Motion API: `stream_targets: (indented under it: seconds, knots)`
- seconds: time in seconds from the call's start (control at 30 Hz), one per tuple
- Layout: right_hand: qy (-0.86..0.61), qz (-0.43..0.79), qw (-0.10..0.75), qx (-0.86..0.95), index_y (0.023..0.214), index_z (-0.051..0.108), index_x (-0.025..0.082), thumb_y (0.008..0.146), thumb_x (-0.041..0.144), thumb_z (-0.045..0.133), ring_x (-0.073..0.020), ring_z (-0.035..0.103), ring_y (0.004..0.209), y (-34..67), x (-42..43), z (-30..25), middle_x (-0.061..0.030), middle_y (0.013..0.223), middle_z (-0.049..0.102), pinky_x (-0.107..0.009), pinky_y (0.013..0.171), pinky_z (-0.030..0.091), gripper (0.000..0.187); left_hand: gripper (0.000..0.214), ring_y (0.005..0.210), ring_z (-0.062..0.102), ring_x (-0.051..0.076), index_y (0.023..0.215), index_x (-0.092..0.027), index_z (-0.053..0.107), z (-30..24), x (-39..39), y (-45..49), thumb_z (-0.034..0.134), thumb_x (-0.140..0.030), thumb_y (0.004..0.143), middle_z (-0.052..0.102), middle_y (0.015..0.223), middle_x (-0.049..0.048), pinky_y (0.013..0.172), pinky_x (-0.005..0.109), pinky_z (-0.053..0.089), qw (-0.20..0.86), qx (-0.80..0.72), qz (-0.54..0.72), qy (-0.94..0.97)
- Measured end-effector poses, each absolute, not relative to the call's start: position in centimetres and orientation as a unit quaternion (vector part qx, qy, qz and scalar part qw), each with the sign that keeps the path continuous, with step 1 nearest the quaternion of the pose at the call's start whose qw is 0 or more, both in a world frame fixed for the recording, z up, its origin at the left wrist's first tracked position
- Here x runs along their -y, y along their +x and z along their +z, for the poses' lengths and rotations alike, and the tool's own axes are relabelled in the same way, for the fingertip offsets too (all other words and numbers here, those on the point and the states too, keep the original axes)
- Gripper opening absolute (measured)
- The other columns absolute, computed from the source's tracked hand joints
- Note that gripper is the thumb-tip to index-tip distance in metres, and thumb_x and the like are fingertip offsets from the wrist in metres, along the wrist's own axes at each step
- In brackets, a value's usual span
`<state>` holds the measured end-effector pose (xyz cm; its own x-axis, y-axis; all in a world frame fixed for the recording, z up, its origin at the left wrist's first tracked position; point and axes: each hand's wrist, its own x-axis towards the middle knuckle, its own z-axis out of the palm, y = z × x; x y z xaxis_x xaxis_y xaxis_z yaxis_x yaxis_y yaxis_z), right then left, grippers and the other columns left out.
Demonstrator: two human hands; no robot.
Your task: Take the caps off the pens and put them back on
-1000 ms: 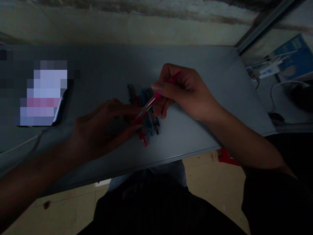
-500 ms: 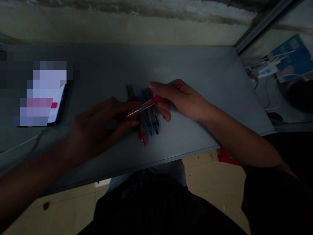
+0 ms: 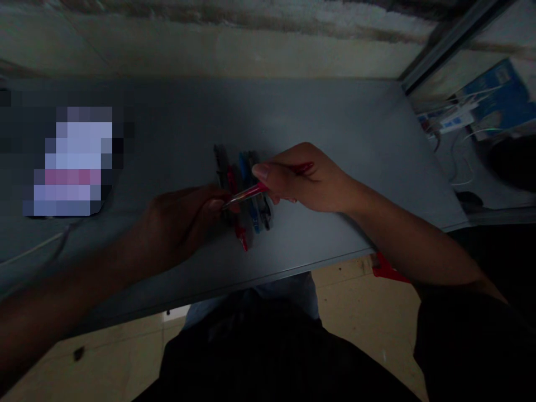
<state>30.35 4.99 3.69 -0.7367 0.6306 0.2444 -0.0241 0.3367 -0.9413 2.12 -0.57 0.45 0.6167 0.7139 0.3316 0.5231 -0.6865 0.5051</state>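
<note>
A red pen [image 3: 251, 194] with a clear barrel lay crosswise between the two hands, above a row of pens on the grey counter [image 3: 318, 117]. The right hand [image 3: 305, 178] gripped it with the fingers [image 3: 268, 174] clenched around its pink grip, and its far end showed past the knuckles. The left hand [image 3: 180, 226] was at the pen's narrow tip, its fingers [image 3: 215, 205] closed in on it. Beneath the hands lay a black pen [image 3: 220, 162], a blue pen [image 3: 243, 167] and a second red pen [image 3: 240, 237], side by side and partly hidden. Further left on the counter sat a pixelated object [image 3: 73, 162], too blurred to name. Off the counter's far right corner, a power strip [image 3: 450, 120] lay near a blue box [image 3: 494, 95], with white cable [image 3: 473, 134] around them.
</note>
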Motion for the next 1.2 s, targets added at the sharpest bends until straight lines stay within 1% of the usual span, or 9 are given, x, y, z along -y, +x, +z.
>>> stream_targets:
  seconds: [0.1, 0.27, 0.43, 0.57, 0.73, 0.93, 1.0, 1.1, 1.2]
  knots:
    - [-0.164, 0.51, 0.319, 0.782, 0.075, 0.049, 0.021, 0.111, 0.049, 0.074, -0.0071, 0.034, 0.064, 30.7, -5.1, 4.3, 0.0076, 0.068, 0.04, -0.024, 0.061, 0.032, 0.052, 0.043, 0.076, 0.076, 0.014, 0.131, -0.019, 0.075, 0.6, 0.4, 1.9, 0.038, -0.041, 0.128, 0.084, 0.099, 0.0021, 0.073, 0.021, 0.055, 0.208, -0.377, 0.252, 0.867]
    - [-0.214, 0.441, 0.319, 0.811, 0.088, 0.057, 0.021, 0.11, 0.037, 0.073, -0.0092, 0.047, 0.076, 31.3, -5.3, 4.6, 0.0049, 0.084, 0.056, -0.024, 0.072, 0.039, 0.031, 0.048, 0.061, 0.064, 0.012, 0.125, -0.018, 0.078, 0.8, -0.2, 1.5, 0.041, -0.047, 0.126, 0.078, 0.085, -0.0008, 0.062, 0.021, 0.047, 0.203, -0.4, 0.257, 0.856]
    - [-0.185, 0.415, 0.305, 0.837, 0.094, 0.063, 0.02, 0.113, 0.039, 0.073, -0.0105, 0.052, 0.08, 31.7, -5.7, 4.7, 0.0036, 0.088, 0.059, -0.025, 0.076, 0.043, 0.029, 0.049, 0.06, 0.059, 0.013, 0.121, -0.019, 0.078, 1.6, -0.3, 1.6, 0.036, -0.045, 0.126, 0.073, 0.081, -0.0019, 0.066, 0.023, 0.047, 0.222, -0.428, 0.222, 0.847]
    - [-0.186, 0.373, 0.302, 0.857, 0.103, 0.068, 0.019, 0.116, 0.044, 0.07, -0.0127, 0.06, 0.089, 32.0, -6.0, 4.7, 0.0004, 0.1, 0.065, -0.027, 0.084, 0.049, 0.029, 0.044, 0.056, 0.058, 0.011, 0.119, -0.019, 0.078, 1.6, -0.6, 1.2, 0.042, -0.044, 0.124, 0.069, 0.075, -0.0038, 0.059, 0.023, 0.042, 0.229, -0.41, 0.244, 0.849]
    - [-0.197, 0.308, 0.275, 0.889, 0.111, 0.071, 0.019, 0.118, 0.046, 0.066, -0.0162, 0.065, 0.097, 32.4, -6.3, 4.8, -0.0034, 0.109, 0.07, -0.031, 0.094, 0.054, 0.028, 0.047, 0.055, 0.054, 0.012, 0.119, -0.019, 0.079, 1.4, -0.8, 1.0, 0.041, -0.045, 0.124, 0.065, 0.073, -0.0044, 0.061, 0.024, 0.041, 0.24, -0.435, 0.228, 0.837]
    - [-0.156, 0.249, 0.287, 0.912, 0.113, 0.07, 0.021, 0.123, 0.038, 0.055, -0.0187, 0.068, 0.113, 32.6, -6.3, 4.9, -0.0074, 0.12, 0.072, -0.032, 0.106, 0.055, 0.025, 0.049, 0.058, 0.052, 0.011, 0.102, -0.018, 0.074, 2.1, -0.6, 1.8, 0.039, -0.044, 0.124, 0.058, 0.069, -0.0054, 0.06, 0.022, 0.041, 0.283, -0.451, 0.219, 0.818]
    - [-0.175, 0.255, 0.293, 0.905, 0.119, 0.069, 0.021, 0.121, 0.04, 0.061, -0.018, 0.069, 0.11, 32.5, -6.1, 5.0, -0.0069, 0.122, 0.073, -0.031, 0.103, 0.056, 0.021, 0.049, 0.058, 0.05, 0.011, 0.1, -0.018, 0.073, 2.4, -0.5, 2.1, 0.038, -0.044, 0.124, 0.057, 0.069, -0.0056, 0.06, 0.022, 0.042, 0.281, -0.465, 0.218, 0.811]
    - [-0.265, 0.275, 0.278, 0.881, 0.122, 0.069, 0.022, 0.114, 0.054, 0.071, -0.0162, 0.07, 0.095, 32.4, -6.0, 5.0, -0.002, 0.108, 0.074, -0.028, 0.091, 0.057, 0.033, 0.047, 0.06, 0.053, 0.011, 0.107, -0.018, 0.074, 2.5, -0.5, 2.3, 0.037, -0.042, 0.124, 0.059, 0.072, -0.0048, 0.061, 0.022, 0.043, 0.25, -0.48, 0.217, 0.812]
    - [-0.305, 0.277, 0.257, 0.874, 0.107, 0.073, 0.021, 0.118, 0.055, 0.062, -0.0139, 0.065, 0.081, 32.4, -6.2, 4.9, 0.0019, 0.084, 0.068, -0.027, 0.085, 0.053, 0.038, 0.046, 0.06, 0.056, 0.011, 0.112, -0.019, 0.075, 2.3, -0.6, 2.2, 0.039, -0.044, 0.124, 0.061, 0.072, -0.0048, 0.06, 0.022, 0.042, 0.239, -0.472, 0.217, 0.821]
